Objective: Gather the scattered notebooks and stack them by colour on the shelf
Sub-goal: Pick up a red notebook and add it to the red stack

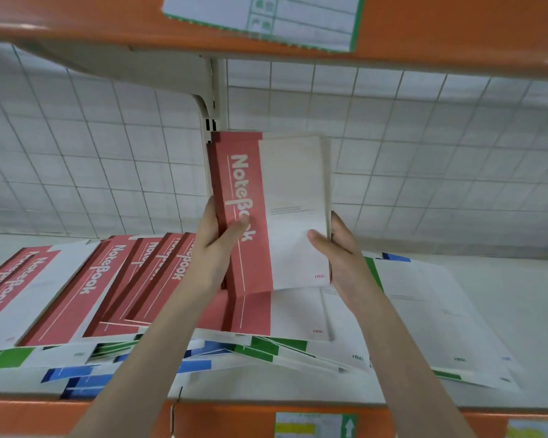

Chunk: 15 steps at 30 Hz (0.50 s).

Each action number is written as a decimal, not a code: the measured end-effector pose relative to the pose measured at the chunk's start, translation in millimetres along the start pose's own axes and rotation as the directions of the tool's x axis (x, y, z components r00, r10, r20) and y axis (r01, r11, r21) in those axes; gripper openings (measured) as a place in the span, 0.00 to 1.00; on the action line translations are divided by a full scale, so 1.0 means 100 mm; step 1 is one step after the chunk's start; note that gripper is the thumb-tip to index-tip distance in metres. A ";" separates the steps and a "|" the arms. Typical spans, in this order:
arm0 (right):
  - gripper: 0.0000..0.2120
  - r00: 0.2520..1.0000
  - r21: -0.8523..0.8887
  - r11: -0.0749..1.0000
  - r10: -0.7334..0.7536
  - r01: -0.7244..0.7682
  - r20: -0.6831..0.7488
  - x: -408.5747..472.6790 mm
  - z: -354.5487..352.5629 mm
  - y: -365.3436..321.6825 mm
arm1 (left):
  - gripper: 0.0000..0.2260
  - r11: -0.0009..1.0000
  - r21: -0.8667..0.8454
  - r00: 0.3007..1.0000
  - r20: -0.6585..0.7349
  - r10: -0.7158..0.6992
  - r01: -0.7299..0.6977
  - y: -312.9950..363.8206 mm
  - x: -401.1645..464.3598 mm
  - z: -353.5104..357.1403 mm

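Observation:
I hold a small stack of red-and-white notebooks (268, 197) upright above the shelf (503, 289). My left hand (215, 245) grips the stack's red spine side, thumb across the cover. My right hand (339, 248) grips its white right edge, thumb on the cover. Below lie several more red notebooks (86, 289), fanned out at the left and under my hands. Green-striped notebooks (263, 347) and blue-striped notebooks (76, 374) stick out from under them near the shelf's front.
The shelf has an orange front lip (228, 418) with paper labels. An upper orange shelf (456, 30) hangs overhead with a label. A white tiled wall (424, 153) and a bracket post (214, 99) stand behind. White notebook covers lie at the right.

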State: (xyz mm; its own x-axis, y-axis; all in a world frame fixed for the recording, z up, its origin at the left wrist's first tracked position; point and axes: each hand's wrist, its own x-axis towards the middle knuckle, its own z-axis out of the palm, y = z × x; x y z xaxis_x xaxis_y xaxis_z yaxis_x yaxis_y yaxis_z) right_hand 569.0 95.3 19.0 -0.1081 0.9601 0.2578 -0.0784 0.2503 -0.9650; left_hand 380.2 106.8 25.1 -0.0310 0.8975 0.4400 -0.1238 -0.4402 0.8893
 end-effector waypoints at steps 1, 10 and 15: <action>0.15 0.999 -0.014 0.999 -0.039 0.039 -0.004 -0.01 0.02 -0.02 | 0.13 0.999 0.013 0.999 -0.006 0.049 -0.049 0.05 0.00 0.02; 0.21 0.968 0.041 0.999 -0.013 0.024 -0.251 0.01 0.10 0.01 | 0.10 0.996 0.084 0.998 0.050 0.040 -0.044 0.09 -0.12 0.26; 0.14 0.982 -0.021 0.999 0.028 -0.032 -0.188 -0.05 0.13 0.22 | 0.09 0.984 0.176 1.000 0.008 -0.012 0.011 -0.11 -0.26 0.22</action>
State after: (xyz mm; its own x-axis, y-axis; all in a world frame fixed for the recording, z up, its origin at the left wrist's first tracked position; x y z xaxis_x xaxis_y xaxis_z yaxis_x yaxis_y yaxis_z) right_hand 554.6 93.9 -2.7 0.0778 0.9730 0.2175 -0.0542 0.2219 -0.9736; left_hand 403.9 87.7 6.8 -0.0219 0.9027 0.4298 0.0527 -0.4283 0.9021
